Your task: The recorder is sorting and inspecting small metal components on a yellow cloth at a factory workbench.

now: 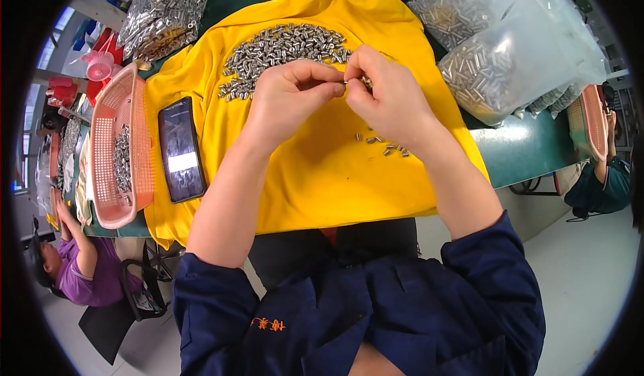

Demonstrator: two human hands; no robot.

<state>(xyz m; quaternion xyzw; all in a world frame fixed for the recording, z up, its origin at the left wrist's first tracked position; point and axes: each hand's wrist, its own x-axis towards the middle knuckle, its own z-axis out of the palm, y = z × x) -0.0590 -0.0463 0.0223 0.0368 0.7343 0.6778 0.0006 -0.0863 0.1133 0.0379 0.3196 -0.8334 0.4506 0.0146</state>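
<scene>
My left hand and my right hand meet over the yellow cloth, thumbs and forefingers pinched together. Between the fingertips shows a sliver of a small metal part, mostly covered by the fingers. Just beyond my left hand spreads a big heap of short, shiny metal cylinders. Several loose metal cylinders lie on the cloth below my right hand. More metal bits show by the curled fingers of my right hand; I cannot tell if they are held or lie behind.
A dark phone lies at the left, beside a pink plastic basket holding metal parts. Clear bags of metal parts stand far right, another bag far left. A person in purple sits left, another person right.
</scene>
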